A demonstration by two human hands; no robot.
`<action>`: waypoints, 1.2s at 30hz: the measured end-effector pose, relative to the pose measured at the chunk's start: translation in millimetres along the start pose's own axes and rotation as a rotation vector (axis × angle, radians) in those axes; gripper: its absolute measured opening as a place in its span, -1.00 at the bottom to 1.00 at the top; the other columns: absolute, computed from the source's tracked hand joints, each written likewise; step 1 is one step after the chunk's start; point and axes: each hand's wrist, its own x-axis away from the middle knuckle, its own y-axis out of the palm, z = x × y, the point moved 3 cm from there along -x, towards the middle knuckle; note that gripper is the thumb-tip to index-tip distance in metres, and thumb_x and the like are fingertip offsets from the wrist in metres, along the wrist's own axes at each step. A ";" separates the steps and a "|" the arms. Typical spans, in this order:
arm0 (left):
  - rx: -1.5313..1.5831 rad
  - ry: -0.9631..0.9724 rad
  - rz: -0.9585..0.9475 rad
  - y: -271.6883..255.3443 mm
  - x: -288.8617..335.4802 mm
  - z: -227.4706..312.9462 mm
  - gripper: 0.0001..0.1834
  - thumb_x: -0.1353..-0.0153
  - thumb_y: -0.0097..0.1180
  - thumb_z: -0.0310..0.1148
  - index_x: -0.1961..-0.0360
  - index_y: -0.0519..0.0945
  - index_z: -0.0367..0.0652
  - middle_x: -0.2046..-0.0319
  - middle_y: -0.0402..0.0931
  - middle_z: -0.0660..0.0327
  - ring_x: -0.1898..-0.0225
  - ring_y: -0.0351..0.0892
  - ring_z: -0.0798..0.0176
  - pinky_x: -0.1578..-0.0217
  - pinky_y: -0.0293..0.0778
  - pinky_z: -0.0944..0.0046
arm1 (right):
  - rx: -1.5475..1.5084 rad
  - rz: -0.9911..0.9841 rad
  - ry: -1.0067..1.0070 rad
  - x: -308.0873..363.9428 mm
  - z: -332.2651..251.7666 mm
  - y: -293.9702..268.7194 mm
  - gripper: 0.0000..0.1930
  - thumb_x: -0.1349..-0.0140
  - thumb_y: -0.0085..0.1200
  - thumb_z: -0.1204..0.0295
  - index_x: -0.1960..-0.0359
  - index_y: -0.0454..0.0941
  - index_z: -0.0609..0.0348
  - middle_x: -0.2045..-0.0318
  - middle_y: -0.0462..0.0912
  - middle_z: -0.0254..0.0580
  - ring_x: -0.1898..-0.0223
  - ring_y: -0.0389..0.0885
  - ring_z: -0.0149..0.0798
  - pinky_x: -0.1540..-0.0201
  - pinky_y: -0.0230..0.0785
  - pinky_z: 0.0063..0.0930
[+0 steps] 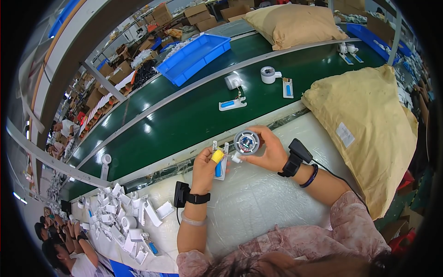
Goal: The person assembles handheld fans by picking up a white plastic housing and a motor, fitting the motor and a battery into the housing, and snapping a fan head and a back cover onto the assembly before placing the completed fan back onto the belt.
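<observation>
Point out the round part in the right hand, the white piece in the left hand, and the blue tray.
round part (246,141), head view, its face
white piece (221,162), head view, blue middle
blue tray (194,55), head view, inner floor

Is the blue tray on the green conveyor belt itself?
No, the blue tray sits on the grey shelf beyond the green belt, not on it.

Both forearms reach up — left hand (205,167) and right hand (267,150) closed, nearly touching.
</observation>
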 end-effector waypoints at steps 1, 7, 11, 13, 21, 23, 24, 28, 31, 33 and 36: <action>0.013 -0.001 0.000 0.2 0.1 0.0 -0.81 -0.33 0.08 -0.31 0.17 0.49 -0.22 0.31 0.57 0.20 0.37 0.66 0.30 0.44 0.65 0.33 | -0.005 0.004 0.000 0.1 0.3 0.2 -0.26 0.16 0.50 0.23 -0.06 0.37 0.13 0.12 0.49 -0.21 0.27 0.51 -0.32 0.28 0.41 -0.50; -0.075 0.038 -0.012 -4.2 0.1 0.0 -0.80 -0.33 0.07 -0.32 0.16 0.48 -0.23 0.31 0.59 0.18 0.36 0.66 0.29 0.43 0.64 0.34 | -0.002 -0.013 -0.003 -0.4 -0.4 0.3 -0.27 0.16 0.50 0.23 -0.06 0.38 0.12 0.13 0.50 -0.22 0.29 0.51 -0.31 0.30 0.41 -0.50; -0.059 0.020 -0.007 -2.8 -0.4 -0.3 -0.79 -0.34 0.07 -0.31 0.15 0.48 -0.24 0.26 0.60 0.14 0.34 0.67 0.29 0.42 0.65 0.33 | 0.004 -0.019 0.019 -0.2 1.1 0.0 -0.27 0.16 0.50 0.22 -0.05 0.38 0.12 0.13 0.50 -0.22 0.30 0.51 -0.31 0.31 0.41 -0.50; -0.046 0.005 -0.001 -3.4 -0.7 -1.2 -0.79 -0.34 0.07 -0.31 0.16 0.48 -0.24 0.22 0.61 0.11 0.33 0.67 0.28 0.42 0.65 0.33 | -0.013 -0.012 0.018 0.1 3.0 1.2 -0.27 0.16 0.49 0.22 -0.05 0.38 0.12 0.14 0.50 -0.21 0.30 0.51 -0.31 0.31 0.41 -0.50; -0.060 -0.001 -0.001 -2.9 -0.2 -0.7 -0.80 -0.34 0.07 -0.30 0.17 0.49 -0.23 0.27 0.60 0.16 0.36 0.66 0.30 0.44 0.64 0.35 | 0.002 -0.007 0.005 -0.7 0.1 -0.3 -0.28 0.16 0.50 0.21 -0.05 0.38 0.12 0.13 0.51 -0.20 0.30 0.52 -0.31 0.31 0.41 -0.50; -0.100 0.002 0.000 -3.6 -0.3 0.1 -0.80 -0.34 0.07 -0.30 0.18 0.50 -0.23 0.29 0.60 0.17 0.37 0.66 0.30 0.44 0.64 0.36 | 0.007 -0.008 -0.004 -0.6 -0.2 -0.4 -0.28 0.16 0.50 0.21 -0.05 0.39 0.12 0.13 0.51 -0.21 0.30 0.52 -0.31 0.32 0.41 -0.50; -0.098 0.012 -0.007 -3.6 -0.5 0.4 -0.80 -0.34 0.07 -0.30 0.19 0.50 -0.23 0.30 0.60 0.17 0.37 0.66 0.31 0.45 0.63 0.36 | -0.001 -0.012 0.006 -0.3 0.4 -0.2 -0.28 0.16 0.49 0.21 -0.05 0.39 0.12 0.13 0.51 -0.20 0.31 0.52 -0.31 0.32 0.41 -0.50; -0.083 0.005 -0.009 -2.6 -0.1 0.3 -0.80 -0.34 0.07 -0.30 0.19 0.50 -0.23 0.31 0.59 0.17 0.37 0.66 0.31 0.46 0.63 0.36 | 0.002 -0.016 0.019 -0.3 1.4 0.4 -0.28 0.16 0.49 0.21 -0.05 0.39 0.12 0.13 0.51 -0.20 0.31 0.53 -0.31 0.32 0.41 -0.50; -0.044 -0.015 -0.008 -1.3 -0.6 -0.3 -0.80 -0.34 0.07 -0.29 0.18 0.49 -0.22 0.30 0.59 0.17 0.37 0.66 0.30 0.46 0.64 0.35 | -0.016 -0.018 0.028 0.0 3.2 0.5 -0.28 0.16 0.49 0.21 -0.05 0.39 0.12 0.13 0.51 -0.20 0.31 0.53 -0.30 0.32 0.41 -0.50; -0.052 -0.019 -0.006 -0.8 -0.7 0.1 -0.79 -0.34 0.07 -0.29 0.18 0.49 -0.22 0.29 0.58 0.17 0.37 0.66 0.30 0.46 0.65 0.35 | -0.016 -0.020 0.030 -0.3 2.5 -0.7 -0.27 0.16 0.49 0.21 -0.05 0.39 0.13 0.13 0.51 -0.19 0.31 0.53 -0.30 0.32 0.42 -0.50; -0.049 -0.027 -0.002 -2.6 -1.0 -1.2 -0.79 -0.34 0.07 -0.29 0.17 0.49 -0.22 0.29 0.58 0.18 0.37 0.66 0.30 0.45 0.65 0.34 | -0.022 -0.058 0.063 0.0 -0.4 -1.4 -0.28 0.13 0.48 0.28 -0.09 0.37 0.14 0.09 0.50 -0.21 0.21 0.54 -0.35 0.24 0.43 -0.51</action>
